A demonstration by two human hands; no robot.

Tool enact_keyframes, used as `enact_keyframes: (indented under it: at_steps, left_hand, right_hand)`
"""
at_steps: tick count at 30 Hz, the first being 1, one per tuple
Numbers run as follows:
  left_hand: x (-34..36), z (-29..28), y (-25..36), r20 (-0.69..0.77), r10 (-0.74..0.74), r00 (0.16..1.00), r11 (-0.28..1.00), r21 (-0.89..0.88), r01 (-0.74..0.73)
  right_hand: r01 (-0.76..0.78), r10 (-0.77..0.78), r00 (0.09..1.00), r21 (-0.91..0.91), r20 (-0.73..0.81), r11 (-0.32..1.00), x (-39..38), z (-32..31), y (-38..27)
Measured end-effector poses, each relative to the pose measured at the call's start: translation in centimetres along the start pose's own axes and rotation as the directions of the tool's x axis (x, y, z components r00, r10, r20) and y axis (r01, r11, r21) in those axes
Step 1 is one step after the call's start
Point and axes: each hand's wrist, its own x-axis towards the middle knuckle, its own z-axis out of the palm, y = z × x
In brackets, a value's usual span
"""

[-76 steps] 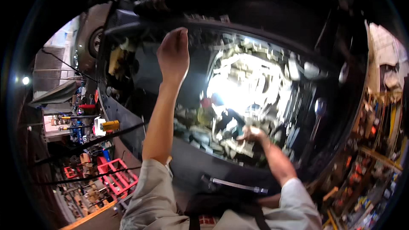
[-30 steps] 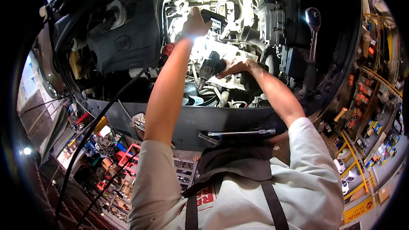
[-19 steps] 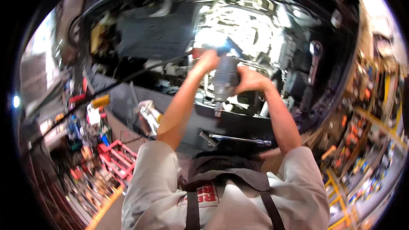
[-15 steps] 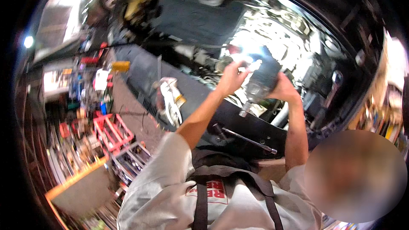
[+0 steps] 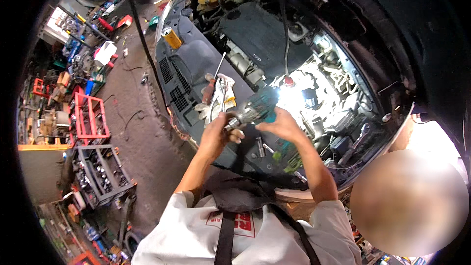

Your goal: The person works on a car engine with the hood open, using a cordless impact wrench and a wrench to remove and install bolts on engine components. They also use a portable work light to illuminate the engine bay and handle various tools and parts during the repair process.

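A teal and grey cordless impact wrench (image 5: 260, 107) is held over the front of an open car engine bay, its metal nose turned toward my left hand. My left hand (image 5: 215, 133) is closed around the nose end, where a shiny socket shows between the fingers. My right hand (image 5: 283, 125) grips the tool's other side, its fingers partly hidden. A blurred greenish part (image 5: 293, 161) shows below that wrist; I cannot tell whether it belongs to the tool. White gloves (image 5: 224, 88) and a screwdriver (image 5: 209, 90) with a reddish-brown handle lie beyond my left hand.
A lit work lamp (image 5: 288, 81) hangs on a cord over the engine. A loose socket (image 5: 260, 147) lies on the front panel, a ratchet (image 5: 362, 135) at the right of the bay. A yellow can (image 5: 171, 38) stands far left. Red (image 5: 91, 116) and grey (image 5: 104, 174) metal racks stand left.
The impact wrench has come leftward, its nose now toward my left hand instead of downward. My left hand has moved from near the lamp onto the nose. My view has shifted too.
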Motion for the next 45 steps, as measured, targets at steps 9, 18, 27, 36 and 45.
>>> enact_keyframes:
  at_steps: [9,18,27,36,45]
  left_hand:
    - [6.9,-11.1,3.9,-0.169,0.385,0.907,0.895,0.307,-0.322]
    - [12.4,-11.8,4.1,0.013,0.434,0.901,0.691,0.637,-0.342]
    - [16.3,-15.8,2.6,-0.087,0.276,0.957,0.771,0.615,-0.166]
    - [15.5,-14.0,2.6,0.007,0.393,0.92,0.641,0.715,-0.279]
    - [15.3,-12.3,6.3,0.2,0.22,0.955,0.392,0.878,-0.274]
  right_hand:
    - [-0.354,0.358,0.933,0.305,0.044,0.884,4.7,3.9,-4.5]
    - [-0.273,0.295,0.953,0.243,-0.06,0.931,10.7,10.7,-2.9]
    - [-0.34,0.349,0.927,0.084,-0.138,0.937,14.8,13.4,2.2]
    - [-0.36,0.409,0.91,0.352,-0.074,0.864,11.6,11.9,-1.3]
    - [-0.355,0.412,0.91,0.415,-0.052,0.837,11.6,11.7,0.0]
